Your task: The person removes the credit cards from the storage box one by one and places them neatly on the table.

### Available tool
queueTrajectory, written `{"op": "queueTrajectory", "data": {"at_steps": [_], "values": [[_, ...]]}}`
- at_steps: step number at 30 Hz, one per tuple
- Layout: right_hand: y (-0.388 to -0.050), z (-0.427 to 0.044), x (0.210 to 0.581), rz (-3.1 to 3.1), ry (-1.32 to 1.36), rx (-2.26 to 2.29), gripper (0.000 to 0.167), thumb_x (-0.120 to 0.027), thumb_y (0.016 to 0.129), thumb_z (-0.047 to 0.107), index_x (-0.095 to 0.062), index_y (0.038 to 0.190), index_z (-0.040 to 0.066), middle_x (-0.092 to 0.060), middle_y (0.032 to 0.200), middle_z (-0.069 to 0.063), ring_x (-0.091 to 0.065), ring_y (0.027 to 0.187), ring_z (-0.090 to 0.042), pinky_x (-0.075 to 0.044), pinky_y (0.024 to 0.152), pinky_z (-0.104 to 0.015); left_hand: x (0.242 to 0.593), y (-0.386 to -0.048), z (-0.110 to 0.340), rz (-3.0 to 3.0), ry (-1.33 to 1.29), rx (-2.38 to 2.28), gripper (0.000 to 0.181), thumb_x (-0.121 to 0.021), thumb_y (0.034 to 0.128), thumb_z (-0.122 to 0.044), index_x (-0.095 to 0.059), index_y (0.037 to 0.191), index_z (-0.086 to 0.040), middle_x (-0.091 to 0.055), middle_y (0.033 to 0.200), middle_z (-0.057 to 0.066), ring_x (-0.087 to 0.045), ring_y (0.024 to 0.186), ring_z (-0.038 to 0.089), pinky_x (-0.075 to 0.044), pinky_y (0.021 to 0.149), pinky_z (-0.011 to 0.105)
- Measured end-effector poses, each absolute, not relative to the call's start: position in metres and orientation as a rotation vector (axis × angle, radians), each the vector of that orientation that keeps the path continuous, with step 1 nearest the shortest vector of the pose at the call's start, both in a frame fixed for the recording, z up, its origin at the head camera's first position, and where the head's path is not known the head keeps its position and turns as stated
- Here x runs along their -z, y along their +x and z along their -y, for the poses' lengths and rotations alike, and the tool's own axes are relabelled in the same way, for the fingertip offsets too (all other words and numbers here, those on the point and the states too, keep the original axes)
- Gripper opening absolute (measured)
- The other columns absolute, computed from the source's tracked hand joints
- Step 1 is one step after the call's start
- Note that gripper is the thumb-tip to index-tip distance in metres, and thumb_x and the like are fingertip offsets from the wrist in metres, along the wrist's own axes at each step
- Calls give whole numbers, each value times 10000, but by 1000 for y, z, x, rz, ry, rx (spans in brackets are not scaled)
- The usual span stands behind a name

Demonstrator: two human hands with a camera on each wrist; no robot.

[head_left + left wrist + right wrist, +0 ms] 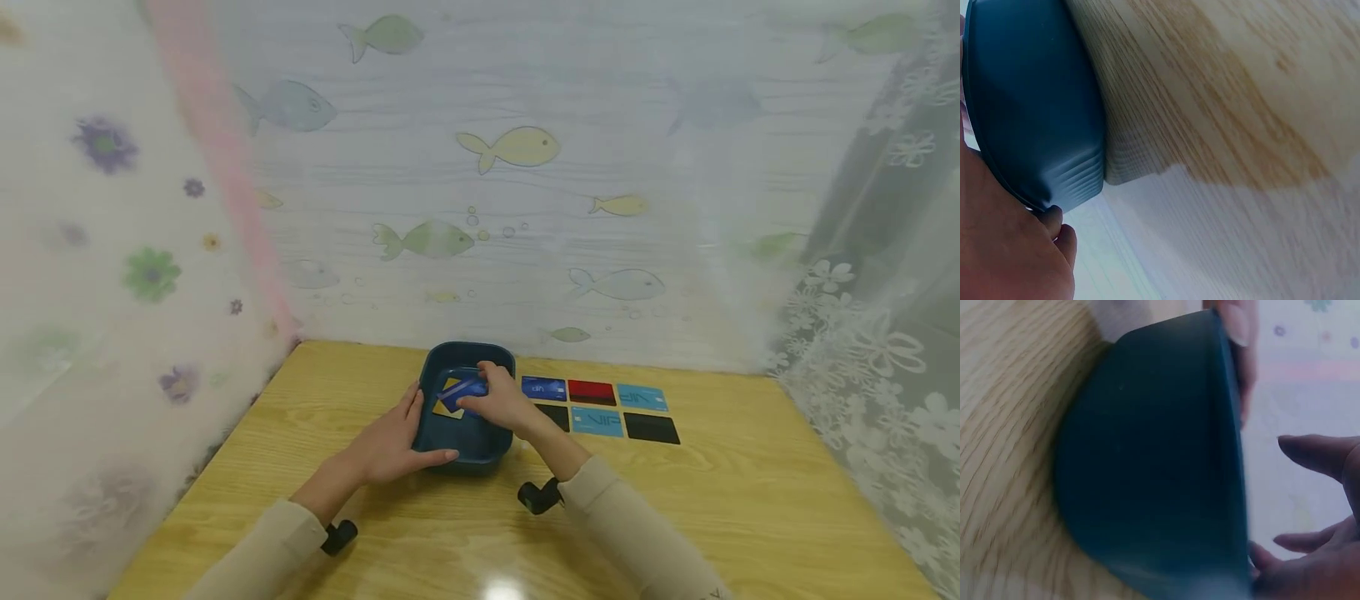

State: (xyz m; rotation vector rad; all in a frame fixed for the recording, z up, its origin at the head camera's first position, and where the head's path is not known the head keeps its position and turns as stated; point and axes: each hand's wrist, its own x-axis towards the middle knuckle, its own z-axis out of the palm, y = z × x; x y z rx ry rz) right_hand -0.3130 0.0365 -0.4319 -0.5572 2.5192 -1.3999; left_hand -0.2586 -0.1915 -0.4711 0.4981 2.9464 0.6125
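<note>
A dark blue plastic tub stands on the table, with a blue card lying across yellow card inside it. At the tub's left side, my left hand holds the rim, its thumb stretched along the near edge. The left wrist view shows fingertips of the left hand bent at the tub's far corner. My right hand reaches over the right rim, thumb close to the blue card. Its thumb and fingers stand apart in the right wrist view, above the tub, with nothing visible between them.
Right of the tub, two rows of cards lie on the wooden table: a blue VIP card, a red card, light blue cards and black cards. A fish-patterned curtain hangs behind the table.
</note>
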Motion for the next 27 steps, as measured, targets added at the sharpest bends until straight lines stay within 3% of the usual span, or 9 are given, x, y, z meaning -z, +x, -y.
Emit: {"op": "queueTrajectory", "data": {"at_steps": [6, 12, 18, 22, 27], "values": [[-324, -15, 448, -2683, -431, 1333, 788, -757, 931, 196, -339, 1544, -71, -379, 1481, -305, -487, 1230, -425, -480, 1000, -546, 472, -260, 189, -2939, 502, -608, 1282, -481, 809, -908, -84, 1634, -11, 25, 1716, 127, -200, 1544, 369, -307, 1193, 538], [-337, 3, 468, -2834, -380, 1230, 790, -773, 924, 203, -361, 1543, -64, -358, 1501, -285, -390, 1318, -437, -459, 1040, -553, 471, -258, 191, -2951, 489, -608, 1276, -493, 813, -899, -99, 1632, -4, 16, 1715, 139, -225, 1535, 378, -329, 1179, 543], [-343, 10, 475, -2897, -203, 1101, 882, -814, 882, 341, -377, 1538, -56, -366, 1487, -288, -374, 1331, -442, -359, 1109, -603, 470, -256, 191, -2932, 491, -619, 1264, -497, 827, -885, -68, 1634, -12, 42, 1716, 132, -212, 1539, 376, -328, 1178, 545], [-343, 12, 475, -2911, -172, 1015, 921, -835, 847, 388, -401, 1510, -82, -383, 1439, -304, -392, 1290, -450, -391, 1086, -591, 467, -255, 192, -2936, 490, -624, 1261, -505, 833, -874, -67, 1632, -2, 45, 1715, 135, -221, 1536, 382, -335, 1173, 548], [-342, 13, 477, -2936, -157, 888, 836, -861, 815, 412, -524, 1398, -83, -417, 1379, -290, -411, 1257, -438, -428, 1060, -575, 468, -254, 191, -2927, 494, -624, 1260, -516, 837, -865, -59, 1632, -1, 48, 1715, 139, -231, 1531, 387, -348, 1164, 547]]}}
